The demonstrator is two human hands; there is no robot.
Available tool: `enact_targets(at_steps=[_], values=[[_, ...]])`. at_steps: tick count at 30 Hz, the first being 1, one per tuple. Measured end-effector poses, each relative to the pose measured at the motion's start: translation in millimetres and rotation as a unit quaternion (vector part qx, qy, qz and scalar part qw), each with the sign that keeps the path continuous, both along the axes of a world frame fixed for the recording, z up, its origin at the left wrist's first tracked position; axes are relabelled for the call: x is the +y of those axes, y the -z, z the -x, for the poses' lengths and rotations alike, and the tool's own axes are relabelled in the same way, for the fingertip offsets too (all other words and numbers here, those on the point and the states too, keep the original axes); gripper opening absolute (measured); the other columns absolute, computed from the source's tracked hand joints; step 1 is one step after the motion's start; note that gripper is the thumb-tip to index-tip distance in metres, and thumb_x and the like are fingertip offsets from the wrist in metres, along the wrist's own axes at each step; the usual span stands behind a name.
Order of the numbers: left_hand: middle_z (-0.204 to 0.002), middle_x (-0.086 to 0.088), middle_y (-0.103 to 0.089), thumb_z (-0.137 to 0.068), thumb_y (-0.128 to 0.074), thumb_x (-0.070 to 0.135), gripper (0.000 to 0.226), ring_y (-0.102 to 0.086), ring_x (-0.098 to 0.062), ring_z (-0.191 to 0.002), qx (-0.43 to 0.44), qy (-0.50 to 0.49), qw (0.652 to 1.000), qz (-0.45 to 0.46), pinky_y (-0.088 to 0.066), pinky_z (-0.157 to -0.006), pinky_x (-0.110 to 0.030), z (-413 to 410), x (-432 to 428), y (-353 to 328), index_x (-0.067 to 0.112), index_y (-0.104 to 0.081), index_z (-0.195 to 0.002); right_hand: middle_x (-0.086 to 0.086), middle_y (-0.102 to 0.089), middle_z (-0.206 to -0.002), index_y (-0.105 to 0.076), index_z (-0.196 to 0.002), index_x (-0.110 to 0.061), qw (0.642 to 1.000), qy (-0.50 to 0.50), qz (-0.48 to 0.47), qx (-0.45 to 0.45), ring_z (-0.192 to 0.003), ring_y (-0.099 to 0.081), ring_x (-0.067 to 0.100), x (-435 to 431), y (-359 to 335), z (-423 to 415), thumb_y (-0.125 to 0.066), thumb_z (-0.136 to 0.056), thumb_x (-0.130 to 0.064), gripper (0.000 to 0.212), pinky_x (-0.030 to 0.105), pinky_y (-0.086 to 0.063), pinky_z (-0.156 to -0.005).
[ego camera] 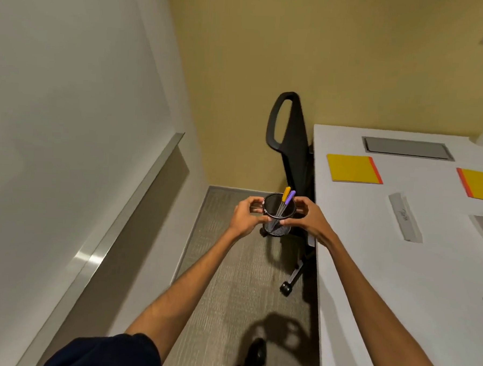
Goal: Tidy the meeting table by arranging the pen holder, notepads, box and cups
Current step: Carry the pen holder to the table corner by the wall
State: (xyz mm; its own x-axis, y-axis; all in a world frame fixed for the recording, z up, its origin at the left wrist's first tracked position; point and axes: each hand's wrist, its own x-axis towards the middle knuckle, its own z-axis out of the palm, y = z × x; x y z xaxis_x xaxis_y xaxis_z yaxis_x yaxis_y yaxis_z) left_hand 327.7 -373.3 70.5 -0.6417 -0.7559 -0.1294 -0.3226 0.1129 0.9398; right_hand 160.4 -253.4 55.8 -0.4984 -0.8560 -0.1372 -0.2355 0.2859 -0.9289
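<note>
Item: pen holder [277, 216] (mesh, 2 pens), clasped between my left hand [244, 216] and right hand [307, 218], held above floor beside table [370, 259]; 2 notepads [353, 169] on table.

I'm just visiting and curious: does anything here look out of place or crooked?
Yes. The pen holder is off the table, held over the floor by both hands, left hand and right hand.
</note>
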Motion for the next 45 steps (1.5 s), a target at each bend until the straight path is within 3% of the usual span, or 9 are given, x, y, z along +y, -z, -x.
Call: enact_targets(at_steps=[4, 8, 14, 19, 25, 28, 32, 39, 45], values=[[-0.118, -0.017, -0.066, -0.069, -0.082, -0.001, 0.061, -0.065, -0.029, -0.108, -0.001, 0.072, 0.997, 0.015, -0.056, -0.095, -0.038, 49, -23, -2, 0.000, -0.057, -0.125, 0.008, -0.059, -0.131, -0.052, -0.129, -0.014, 0.998, 0.062, -0.001, 0.000, -0.115, -0.057, 0.022, -2, 1, 34, -0.091, -0.063, -0.016, 0.076, 0.035, -0.048, -0.100], [-0.117, -0.016, -0.067, -0.070, -0.081, -0.004, 0.059, -0.064, -0.019, -0.100, 0.010, 0.121, 0.993, 0.012, -0.055, -0.084, -0.021, 95, -39, -4, 0.000, -0.058, -0.124, 0.008, -0.060, -0.130, -0.054, -0.130, -0.011, 0.993, 0.120, 0.009, 0.011, -0.120, -0.058, 0.026, -4, -4, 63, -0.091, -0.061, -0.014, 0.078, 0.041, -0.048, -0.105], [-0.111, -0.016, -0.069, -0.073, -0.080, -0.003, 0.054, -0.067, -0.025, -0.097, 0.012, 0.206, 0.978, 0.021, -0.058, -0.091, -0.037, 168, -67, -10, 0.001, -0.060, -0.123, 0.004, -0.063, -0.127, -0.056, -0.130, -0.016, 0.985, 0.170, 0.009, 0.031, -0.120, -0.057, 0.025, -12, -12, 113, -0.093, -0.060, -0.018, 0.079, 0.041, -0.049, -0.105], [-0.110, -0.018, -0.068, -0.075, -0.076, -0.007, 0.049, -0.063, -0.016, -0.085, 0.011, 0.267, 0.963, 0.032, -0.058, -0.080, -0.025, 237, -97, -16, -0.002, -0.061, -0.121, -0.001, -0.064, -0.124, -0.055, -0.132, -0.020, 0.972, 0.225, 0.017, 0.057, -0.114, -0.059, 0.019, -27, -22, 161, -0.095, -0.055, -0.019, 0.086, 0.029, -0.050, -0.095], [-0.103, -0.017, -0.065, -0.089, -0.045, -0.013, 0.035, -0.062, -0.018, -0.079, 0.005, 0.307, 0.951, -0.024, -0.053, -0.065, -0.024, 318, -151, -21, -0.008, -0.061, -0.119, 0.002, -0.066, -0.121, -0.058, -0.130, -0.014, 0.950, 0.301, 0.020, 0.087, -0.112, -0.061, 0.020, -71, -22, 209, -0.095, -0.054, -0.018, 0.084, 0.024, -0.051, -0.094], [-0.102, -0.020, -0.068, -0.094, -0.052, -0.001, 0.025, -0.065, -0.023, -0.082, 0.002, 0.340, 0.940, -0.031, -0.055, -0.067, -0.025, 356, -181, -26, -0.009, -0.065, -0.115, -0.001, -0.065, -0.121, -0.057, -0.130, -0.015, 0.936, 0.340, 0.017, 0.086, -0.110, -0.060, 0.018, -96, -22, 224, -0.094, -0.056, -0.019, 0.082, 0.012, -0.048, -0.084], [-0.095, -0.020, -0.071, -0.091, -0.065, 0.008, 0.022, -0.066, -0.025, -0.082, -0.006, 0.396, 0.918, -0.027, -0.054, -0.076, -0.035, 395, -210, -34, -0.007, -0.071, -0.107, 0.000, -0.064, -0.120, -0.059, -0.127, -0.014, 0.914, 0.392, 0.008, 0.099, -0.109, -0.058, 0.017, -121, -22, 237, -0.094, -0.058, -0.022, 0.077, 0.027, -0.046, -0.093], [-0.091, -0.024, -0.072, -0.083, -0.074, 0.005, 0.023, -0.067, -0.018, -0.064, -0.032, 0.466, 0.884, 0.015, -0.056, -0.063, -0.026, 449, -239, -45, -0.008, -0.074, -0.102, -0.001, -0.063, -0.119, -0.058, -0.127, -0.013, 0.894, 0.437, -0.008, 0.099, -0.110, -0.057, 0.016, -145, -22, 261, -0.093, -0.059, -0.021, 0.077, 0.024, -0.043, -0.091], [-0.082, -0.020, -0.069, -0.080, -0.073, -0.001, 0.021, -0.063, -0.020, -0.062, -0.041, 0.417, 0.908, 0.015, -0.055, -0.058, -0.023, 475, -244, -37, -0.010, -0.074, -0.099, 0.007, -0.063, -0.127, -0.055, -0.132, -0.010, 0.896, 0.433, -0.022, 0.100, -0.115, -0.058, 0.023, -160, -14, 297, -0.093, -0.060, -0.017, 0.082, 0.029, -0.047, -0.095]])
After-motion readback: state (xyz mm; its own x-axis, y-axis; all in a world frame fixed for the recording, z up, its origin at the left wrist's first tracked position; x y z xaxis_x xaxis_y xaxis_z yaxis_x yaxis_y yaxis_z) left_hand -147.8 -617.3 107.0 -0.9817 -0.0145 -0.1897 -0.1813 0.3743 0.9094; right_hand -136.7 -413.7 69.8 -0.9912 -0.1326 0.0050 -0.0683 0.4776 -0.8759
